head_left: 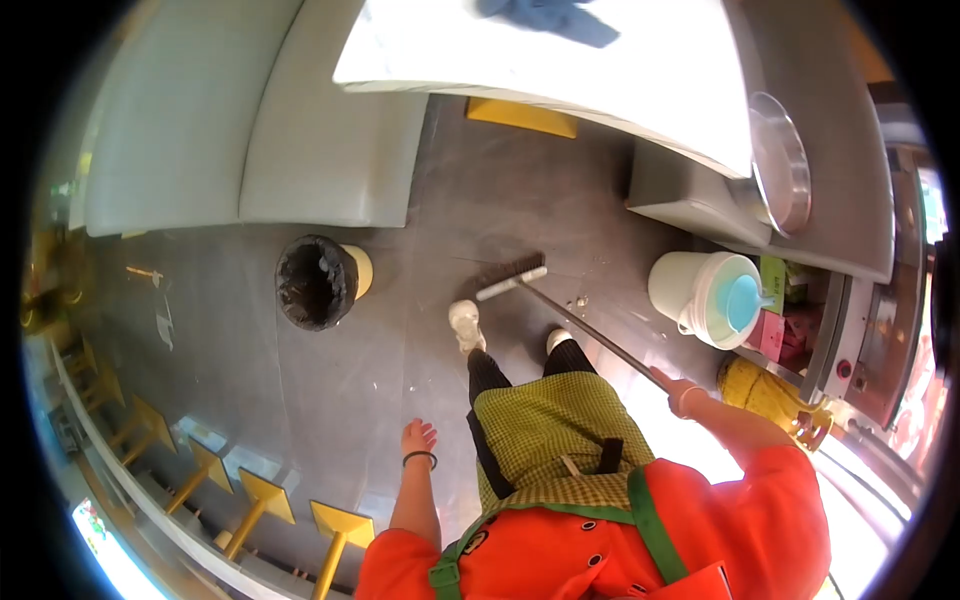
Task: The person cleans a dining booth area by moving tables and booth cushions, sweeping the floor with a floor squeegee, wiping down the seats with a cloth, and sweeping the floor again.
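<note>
With the right hand's [681,393] grip wrapped round the broom [512,283], its head on the floor [350,410] before the shoes [466,325], and the left hand [419,437] empty, fingers loosely spread, the person would probably do best with low, short strokes over the pale scraps [581,301].

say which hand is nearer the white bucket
Right. The right hand, gripping the broom handle, is close by on the person's side of the white bucket. The left hand is much farther off, out to the person's left.
</note>
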Motion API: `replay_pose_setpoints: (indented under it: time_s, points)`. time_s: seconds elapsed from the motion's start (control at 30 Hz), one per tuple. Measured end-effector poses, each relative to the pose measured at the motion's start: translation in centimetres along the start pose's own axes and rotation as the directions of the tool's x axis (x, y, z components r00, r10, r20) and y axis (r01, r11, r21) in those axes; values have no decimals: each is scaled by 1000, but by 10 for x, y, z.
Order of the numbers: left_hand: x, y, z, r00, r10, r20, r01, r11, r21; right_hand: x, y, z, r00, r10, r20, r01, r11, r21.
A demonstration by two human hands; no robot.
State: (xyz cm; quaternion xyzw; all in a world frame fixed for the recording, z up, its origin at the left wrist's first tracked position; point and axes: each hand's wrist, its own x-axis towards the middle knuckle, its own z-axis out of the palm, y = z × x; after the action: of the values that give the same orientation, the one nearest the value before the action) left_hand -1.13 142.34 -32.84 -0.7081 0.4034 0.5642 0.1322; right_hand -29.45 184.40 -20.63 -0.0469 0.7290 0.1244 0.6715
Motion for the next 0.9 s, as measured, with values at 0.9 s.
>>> replay_pose_setpoints:
  time_s: [0.9]
  points:
    - [-68, -86, -62, 982, 124, 143, -173, 892, 417, -7, 63, 210, 981, 190, -36, -114, 716, 689]
